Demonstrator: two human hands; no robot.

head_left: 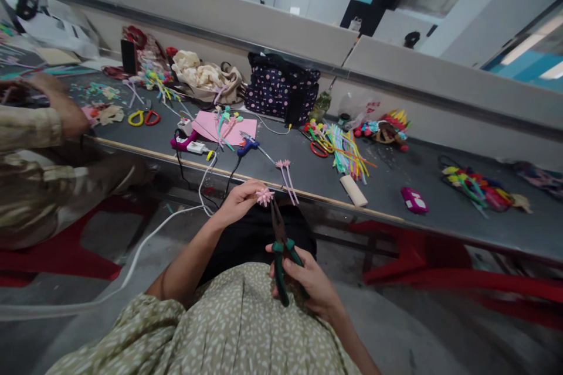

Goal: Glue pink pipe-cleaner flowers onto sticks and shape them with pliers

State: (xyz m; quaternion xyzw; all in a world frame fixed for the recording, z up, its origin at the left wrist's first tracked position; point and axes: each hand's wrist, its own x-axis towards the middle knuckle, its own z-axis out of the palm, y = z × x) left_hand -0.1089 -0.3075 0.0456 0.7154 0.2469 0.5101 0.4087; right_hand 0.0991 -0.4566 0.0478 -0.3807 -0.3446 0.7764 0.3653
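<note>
My left hand [241, 202] is closed on a small pink flower [264, 197] with spiky petals, held over my lap near the table's front edge. Green-handled needle-nose pliers [281, 240] are gripped in my right hand [308, 278], their jaws pointing up at the flower's right side. Whether the jaw tips touch the flower I cannot tell. Just beyond, two pink flowers on lilac stems [287, 179] lie at the table edge. A blue glue gun [247, 143] rests behind my left hand, beside a pink sheet [206, 125].
Bundled pipe cleaners [347, 149], red-handled scissors [319, 149], a cream block [353, 190] and a magenta packet [414, 200] lie rightward on the dark table [382, 187]. A patterned bag [281, 91] stands behind. A white cable [162, 225] hangs at left, near another person's arm [65, 114]. Red stools [409, 258] flank me.
</note>
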